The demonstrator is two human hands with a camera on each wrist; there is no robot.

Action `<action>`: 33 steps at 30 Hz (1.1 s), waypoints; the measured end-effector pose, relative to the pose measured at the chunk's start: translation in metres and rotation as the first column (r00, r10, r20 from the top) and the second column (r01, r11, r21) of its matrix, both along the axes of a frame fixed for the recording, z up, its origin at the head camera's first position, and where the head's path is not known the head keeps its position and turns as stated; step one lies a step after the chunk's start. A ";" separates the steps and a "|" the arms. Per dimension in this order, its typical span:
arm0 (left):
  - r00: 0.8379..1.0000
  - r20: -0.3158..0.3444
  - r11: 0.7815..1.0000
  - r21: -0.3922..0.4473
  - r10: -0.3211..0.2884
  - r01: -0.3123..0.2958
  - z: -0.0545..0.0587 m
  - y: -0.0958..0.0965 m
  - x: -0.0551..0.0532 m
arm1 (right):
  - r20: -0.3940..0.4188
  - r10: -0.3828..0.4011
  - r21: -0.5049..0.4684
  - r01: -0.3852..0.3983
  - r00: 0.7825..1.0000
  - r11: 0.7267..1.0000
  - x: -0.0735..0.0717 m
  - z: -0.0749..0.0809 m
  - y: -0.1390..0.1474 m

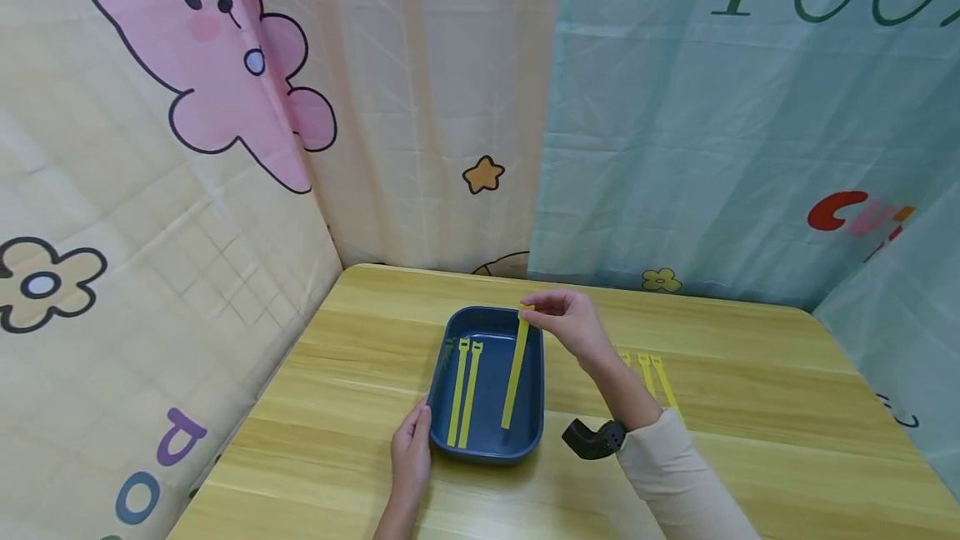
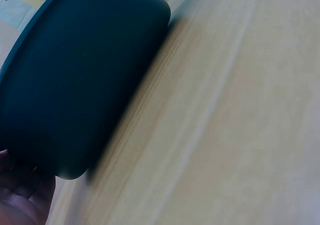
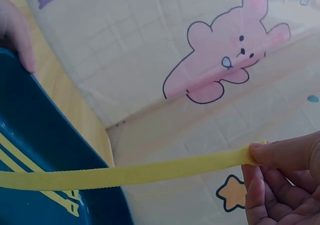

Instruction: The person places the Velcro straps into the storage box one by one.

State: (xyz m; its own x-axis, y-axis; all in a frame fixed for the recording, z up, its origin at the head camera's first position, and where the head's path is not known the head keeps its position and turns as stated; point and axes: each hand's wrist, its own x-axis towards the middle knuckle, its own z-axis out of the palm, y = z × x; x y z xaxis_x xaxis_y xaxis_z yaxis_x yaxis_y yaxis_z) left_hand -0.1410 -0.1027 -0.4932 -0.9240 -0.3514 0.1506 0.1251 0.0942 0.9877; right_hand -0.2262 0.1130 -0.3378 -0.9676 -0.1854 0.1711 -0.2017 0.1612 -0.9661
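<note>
On the desk (image 1: 330, 457), lower centre, our left hand (image 1: 411, 448) touches the tray (image 1: 487, 436), grip unclear, while our right hand (image 1: 573, 323) pinches a strip (image 1: 514, 373) by one end above it, so its loose length could swing askew.

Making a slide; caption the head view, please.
Right grip pinches yellow strip over blue tray with two more; left grip touches tray's side.

Wood-grain table (image 1: 315, 407): below left hand (image 1: 411, 448), right hand (image 1: 573, 325). Teal curtain (image 1: 660, 148): beyond right hand. Pink animal print (image 1: 240, 98): beyond left hand, leftward.
</note>
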 end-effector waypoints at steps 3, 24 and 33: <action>1.000 0.001 1.000 0.019 -0.005 0.005 0.005 0.001 0.002 | 0.023 -0.003 -0.013 0.004 1.000 1.000 0.000 -0.009 -0.006; 1.000 0.016 1.000 0.003 0.008 -0.008 0.003 0.000 0.001 | 0.117 0.021 -0.038 -0.016 0.993 0.999 0.000 -0.044 -0.033; 1.000 0.020 1.000 0.008 0.008 -0.008 0.002 0.001 0.001 | 0.152 -0.083 0.021 0.081 0.985 0.997 -0.018 -0.061 -0.038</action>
State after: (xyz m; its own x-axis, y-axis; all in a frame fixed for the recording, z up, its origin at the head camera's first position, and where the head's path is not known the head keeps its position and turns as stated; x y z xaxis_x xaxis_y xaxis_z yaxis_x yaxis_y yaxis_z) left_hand -0.1401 -0.1020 -0.4911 -0.9238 -0.3602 0.1297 0.1048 0.0877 0.9906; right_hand -0.2441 0.0746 -0.3990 -0.9942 -0.1061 0.0178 -0.0373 0.1853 -0.9820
